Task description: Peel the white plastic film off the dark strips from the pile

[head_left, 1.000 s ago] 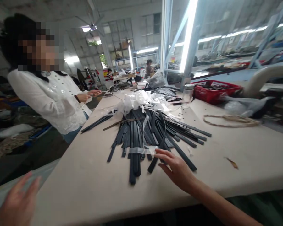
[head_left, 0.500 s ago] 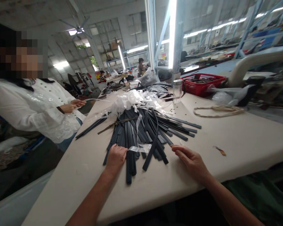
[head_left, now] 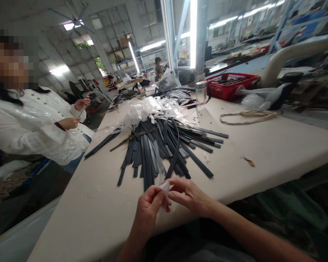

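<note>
Left hand (head_left: 149, 205) and right hand (head_left: 192, 196) are now meeting at the near edge of the table (head_left: 98, 207), whereas half a second ago they were standing apart on either side of the strips (head_left: 147, 156). Between them they are gathering the tape (head_left: 165, 187), which was lying across the strips and is now bunching just above the table's edge, its tail trailing back over the dark ends. The left hand is pinching the tape between thumb and fingers. The right hand is curving its fingers close against it; whether these are gripping or only touching, one cannot tell.

The strips are fanning out across the table, a tie (head_left: 129, 138) crossing them, and white plastic (head_left: 150, 105) is heaping over their far ends. To the left, a co-worker (head_left: 41, 127) is holding a thin cord (head_left: 105, 96), one hand now rising above the other. Right of the strips, a scrap (head_left: 248, 161) and a loop (head_left: 247, 115) are lying on the table. Farther back, a jar (head_left: 201, 96) is standing upright just beside a red basket (head_left: 221, 91).
</note>
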Action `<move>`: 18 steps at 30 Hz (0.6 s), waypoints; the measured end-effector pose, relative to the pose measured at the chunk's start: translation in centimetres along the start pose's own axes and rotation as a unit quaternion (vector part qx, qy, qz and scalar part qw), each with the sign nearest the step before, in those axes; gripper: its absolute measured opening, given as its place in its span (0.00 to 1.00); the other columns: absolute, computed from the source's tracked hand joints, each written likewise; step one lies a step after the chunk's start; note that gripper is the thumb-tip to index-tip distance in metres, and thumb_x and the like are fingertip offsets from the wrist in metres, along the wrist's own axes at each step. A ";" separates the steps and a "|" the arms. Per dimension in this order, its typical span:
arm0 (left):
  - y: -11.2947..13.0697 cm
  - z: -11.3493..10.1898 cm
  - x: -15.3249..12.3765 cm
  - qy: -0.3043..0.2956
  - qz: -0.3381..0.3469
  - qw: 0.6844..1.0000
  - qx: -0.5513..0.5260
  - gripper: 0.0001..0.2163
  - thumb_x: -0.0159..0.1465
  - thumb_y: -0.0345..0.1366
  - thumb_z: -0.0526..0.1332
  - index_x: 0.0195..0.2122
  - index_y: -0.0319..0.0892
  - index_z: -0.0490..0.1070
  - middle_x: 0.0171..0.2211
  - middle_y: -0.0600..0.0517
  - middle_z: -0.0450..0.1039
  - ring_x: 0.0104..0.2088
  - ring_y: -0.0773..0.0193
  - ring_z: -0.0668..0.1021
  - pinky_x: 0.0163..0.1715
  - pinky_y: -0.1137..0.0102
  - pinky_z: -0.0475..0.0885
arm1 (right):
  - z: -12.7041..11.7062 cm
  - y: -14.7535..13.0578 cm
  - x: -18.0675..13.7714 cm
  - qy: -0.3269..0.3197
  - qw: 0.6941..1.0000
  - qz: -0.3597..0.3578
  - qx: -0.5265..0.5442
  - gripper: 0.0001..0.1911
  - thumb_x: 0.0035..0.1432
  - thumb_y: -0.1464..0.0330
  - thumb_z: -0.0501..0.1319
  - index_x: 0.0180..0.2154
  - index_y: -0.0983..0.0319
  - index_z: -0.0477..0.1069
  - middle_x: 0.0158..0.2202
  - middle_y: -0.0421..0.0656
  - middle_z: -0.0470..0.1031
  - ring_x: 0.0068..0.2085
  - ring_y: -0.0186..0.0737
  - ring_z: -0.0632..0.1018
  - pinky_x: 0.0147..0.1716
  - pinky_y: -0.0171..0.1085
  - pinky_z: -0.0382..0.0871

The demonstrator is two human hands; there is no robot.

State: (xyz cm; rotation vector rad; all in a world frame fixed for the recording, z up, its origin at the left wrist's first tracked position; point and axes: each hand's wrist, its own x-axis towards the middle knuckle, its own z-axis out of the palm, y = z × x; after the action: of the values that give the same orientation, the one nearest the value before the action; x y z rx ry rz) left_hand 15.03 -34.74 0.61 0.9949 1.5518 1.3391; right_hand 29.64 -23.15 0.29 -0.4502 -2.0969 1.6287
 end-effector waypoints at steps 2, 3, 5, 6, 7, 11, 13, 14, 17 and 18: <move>0.3 -0.4 0.0 0.013 0.095 0.985 0.147 0.08 0.66 0.40 0.58 0.35 0.43 0.74 0.26 0.54 0.76 0.28 0.64 0.77 0.32 0.69 0.71 | -0.6 -0.1 0.3 0.009 1.000 0.006 0.013 0.26 0.60 0.55 0.63 0.55 0.62 0.70 0.32 0.42 0.76 0.29 0.38 0.75 0.29 0.34 0.69; 0.5 -0.8 0.1 0.025 0.166 0.959 0.230 0.06 0.66 0.37 0.58 0.36 0.44 0.75 0.29 0.53 0.78 0.30 0.63 0.78 0.36 0.68 0.71 | -0.9 0.0 0.4 0.008 1.000 0.010 0.019 0.30 0.58 0.55 0.64 0.58 0.62 0.68 0.35 0.43 0.77 0.28 0.37 0.74 0.28 0.34 0.69; 0.8 -1.6 0.6 0.053 0.316 0.872 0.369 0.07 0.65 0.30 0.59 0.41 0.46 0.75 0.35 0.53 0.80 0.36 0.62 0.79 0.46 0.64 0.69 | -1.3 0.1 0.6 -0.028 0.998 0.026 0.053 0.30 0.58 0.54 0.64 0.58 0.61 0.68 0.42 0.45 0.76 0.28 0.35 0.74 0.25 0.33 0.70; 0.9 -2.0 0.9 0.065 0.377 0.826 0.413 0.09 0.64 0.28 0.60 0.43 0.46 0.75 0.37 0.53 0.80 0.38 0.62 0.80 0.51 0.62 0.67 | -1.2 0.2 0.7 -0.050 0.995 0.034 0.075 0.28 0.58 0.53 0.64 0.55 0.62 0.70 0.43 0.46 0.76 0.27 0.34 0.74 0.24 0.32 0.71; 1.1 -2.3 1.1 0.074 0.420 0.789 0.443 0.11 0.63 0.26 0.60 0.44 0.46 0.75 0.39 0.52 0.80 0.40 0.63 0.80 0.55 0.61 0.64 | -1.0 0.3 0.7 -0.065 0.993 0.041 0.090 0.25 0.58 0.53 0.64 0.50 0.63 0.73 0.40 0.46 0.76 0.27 0.34 0.74 0.22 0.31 0.72; 1.5 -3.1 1.8 0.148 0.451 0.759 0.445 0.15 0.61 0.27 0.63 0.48 0.46 0.73 0.46 0.49 0.78 0.48 0.60 0.78 0.58 0.60 0.62 | 0.3 0.5 0.9 -0.031 0.997 0.028 0.061 0.20 0.61 0.54 0.60 0.32 0.65 0.76 0.21 0.38 0.70 0.18 0.31 0.68 0.16 0.28 0.65; 1.5 -3.4 1.9 0.229 0.379 0.829 0.341 0.13 0.61 0.33 0.65 0.47 0.44 0.73 0.47 0.47 0.77 0.48 0.58 0.77 0.53 0.61 0.67 | 0.4 0.4 0.8 0.011 0.999 0.003 0.036 0.18 0.63 0.57 0.58 0.34 0.64 0.77 0.21 0.38 0.69 0.18 0.31 0.67 0.17 0.29 0.63; 1.4 -3.5 1.9 0.256 0.319 0.876 0.256 0.10 0.61 0.38 0.65 0.43 0.43 0.74 0.44 0.47 0.77 0.44 0.58 0.78 0.48 0.63 0.71 | 0.2 0.3 0.7 0.031 0.999 -0.022 0.012 0.16 0.64 0.59 0.58 0.35 0.63 0.77 0.22 0.39 0.70 0.20 0.32 0.68 0.20 0.30 0.64; 0.9 -3.2 1.4 0.180 0.075 0.980 -0.042 0.20 0.62 0.53 0.60 0.26 0.40 0.73 0.27 0.49 0.76 0.27 0.64 0.76 0.30 0.70 0.72 | -0.8 0.2 0.4 0.082 0.969 -0.178 -0.151 0.15 0.68 0.66 0.54 0.39 0.60 0.79 0.26 0.42 0.73 0.27 0.36 0.71 0.29 0.35 0.65; 0.7 -2.8 1.1 0.113 -0.016 0.986 -0.119 0.24 0.60 0.58 0.59 0.23 0.39 0.72 0.24 0.49 0.75 0.23 0.65 0.75 0.26 0.71 0.71 | -1.2 0.2 0.4 0.093 0.942 -0.240 -0.215 0.16 0.69 0.68 0.51 0.41 0.60 0.79 0.27 0.42 0.73 0.27 0.37 0.71 0.32 0.36 0.65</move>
State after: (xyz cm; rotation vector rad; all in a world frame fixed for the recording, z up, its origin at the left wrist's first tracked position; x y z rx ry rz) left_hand 12.05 -34.55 1.44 0.6860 1.5198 1.6153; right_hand 29.94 -21.89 0.37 -0.1884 -2.1899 0.8239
